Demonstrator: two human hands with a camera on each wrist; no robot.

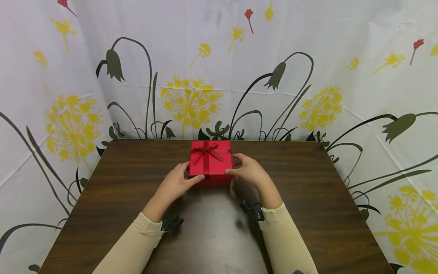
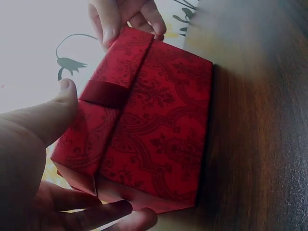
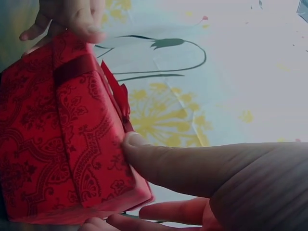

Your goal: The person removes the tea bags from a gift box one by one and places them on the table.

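A red gift box point(image 1: 211, 158) stands on the dark wooden table, near its far edge. A dark red ribbon crosses the lid and is tied in a bow point(image 1: 208, 151); a damask pattern shows on the front wall point(image 2: 163, 120) in both wrist views. My left hand point(image 1: 176, 180) grips the box's left front corner, thumb at the lid's front edge and fingers along the left side. On the opposite side, my right hand point(image 1: 251, 171) holds the right front corner, its thumb point(image 3: 159, 161) pressed to the lid's edge. The fingers of that hand are partly hidden below the box in the right wrist view.
The brown wood-grain table point(image 1: 130, 198) runs up to a white curtain point(image 1: 212, 45) printed with yellow and dark green flowers, which also hangs along both sides. Dark bands point(image 1: 172, 223) sit on both wrists over light sleeves.
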